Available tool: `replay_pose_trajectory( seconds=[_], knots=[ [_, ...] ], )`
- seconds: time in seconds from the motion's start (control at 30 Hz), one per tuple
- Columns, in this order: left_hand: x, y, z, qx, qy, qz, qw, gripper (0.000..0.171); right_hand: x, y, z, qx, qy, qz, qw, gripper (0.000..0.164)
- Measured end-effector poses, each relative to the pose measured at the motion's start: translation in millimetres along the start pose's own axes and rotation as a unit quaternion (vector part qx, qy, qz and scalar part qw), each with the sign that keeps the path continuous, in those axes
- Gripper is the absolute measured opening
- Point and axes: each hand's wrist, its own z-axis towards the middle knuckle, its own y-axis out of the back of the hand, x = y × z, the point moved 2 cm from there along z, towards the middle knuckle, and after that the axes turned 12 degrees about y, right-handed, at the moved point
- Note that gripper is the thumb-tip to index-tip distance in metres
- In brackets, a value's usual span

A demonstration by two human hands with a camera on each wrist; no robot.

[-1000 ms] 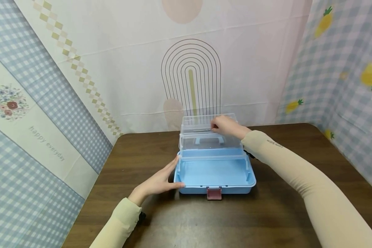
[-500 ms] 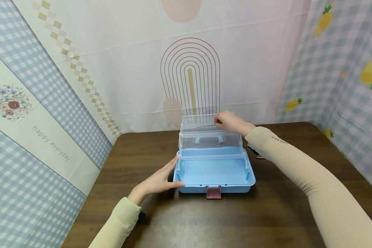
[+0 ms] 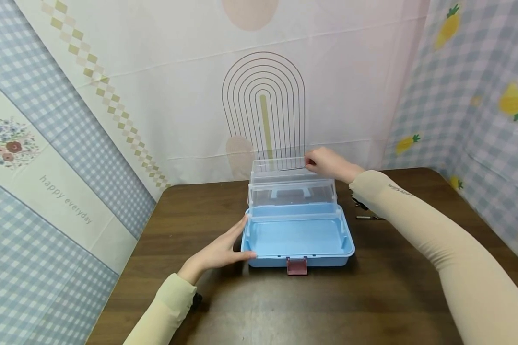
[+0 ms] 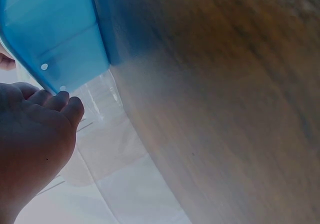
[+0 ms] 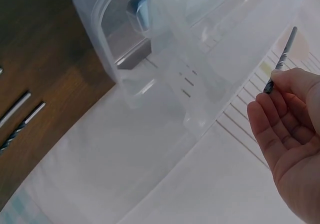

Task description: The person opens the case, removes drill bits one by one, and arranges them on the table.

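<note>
A light blue toolbox stands with its clear upper trays raised and tiered toward the back. At its front hangs a dark pink latch. My left hand rests at the box's left side, thumb on the front rim and fingers stretched along the side. Above the top tray, my right hand pinches a drill bit between thumb and fingertips. The bit's spiral flutes lie by the fingers and its smooth shank points outward. In the left wrist view, fingertips touch the blue wall.
More drill bits lie on the brown wooden table to the right of the box, partly behind the right sleeve in the head view. A patterned cloth backdrop hangs close behind the table.
My right hand has risen and shifted right with the drill bit. A bit on the table beside the box has come into view from behind the sleeve. My left hand stays put.
</note>
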Motion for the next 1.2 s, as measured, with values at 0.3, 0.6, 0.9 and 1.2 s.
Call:
replay_pose_trajectory(
  seconds=[0.3, 0.6, 0.9, 1.2],
  knots=[
    [-1.0, 1.6, 0.6, 0.002, -0.004, -0.004, 1.0, 0.107, -7.2, 14.2, -19.0, -0.015, -0.018, 0.02, 1.0, 0.009],
    [-3.1, 2.1, -1.1, -0.006, -0.014, -0.006, 0.9999, 0.107, -18.1, 31.8, -43.0, -0.025, 0.0, 0.052, 0.998, 0.008],
    [-1.6, 1.5, -0.6, 0.003, 0.003, -0.002, 1.0, 0.107, -25.2, 50.0, -75.6, -0.006, -0.049, 0.08, 0.996, 0.006],
    [1.4, -0.1, -0.5, 0.005, 0.006, -0.004, 1.0, 0.108, -29.9, 67.7, -113.1, -0.015, -0.087, 0.047, 0.995, 0.008]
  ],
)
